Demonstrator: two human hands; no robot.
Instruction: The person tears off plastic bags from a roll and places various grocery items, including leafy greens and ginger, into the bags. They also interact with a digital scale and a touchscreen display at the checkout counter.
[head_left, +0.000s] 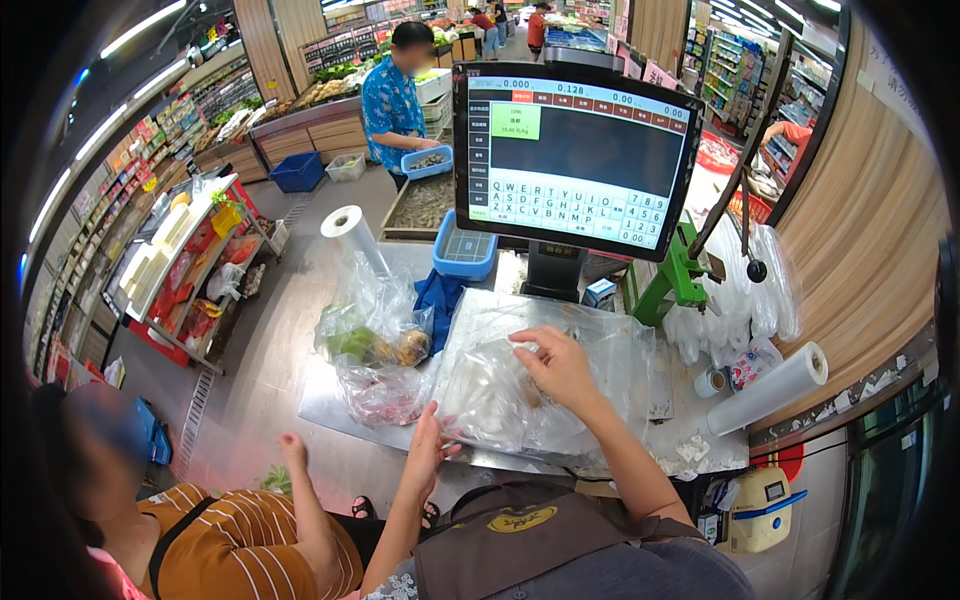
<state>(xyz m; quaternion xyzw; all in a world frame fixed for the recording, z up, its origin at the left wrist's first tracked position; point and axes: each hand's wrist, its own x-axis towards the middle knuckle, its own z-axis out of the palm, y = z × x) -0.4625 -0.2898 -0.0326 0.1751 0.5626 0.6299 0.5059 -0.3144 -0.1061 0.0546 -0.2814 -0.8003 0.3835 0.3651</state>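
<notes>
My right hand (559, 371) is over a clear plastic bag (487, 397) on the metal counter, thumb and fingers curled towards each other; whether they pinch the film cannot be told. Something small and brownish shows in the bag under that hand. My left hand (427, 450) is at the counter's front edge beside the bag, palm turned inward, fingers apart, holding nothing visible. Left of the bag lie a clear bag with reddish contents (382, 394) and, behind it, a bag with green and round brown produce (375, 337).
A scale's touchscreen monitor (574, 157) stands behind the counter (360, 427), near a blue basket (465, 247) and a green metal lever device (667, 277). Plastic bag rolls (769, 390) stand left and right. A person in striped orange (247, 532) is close at left; another holds a blue basket beyond.
</notes>
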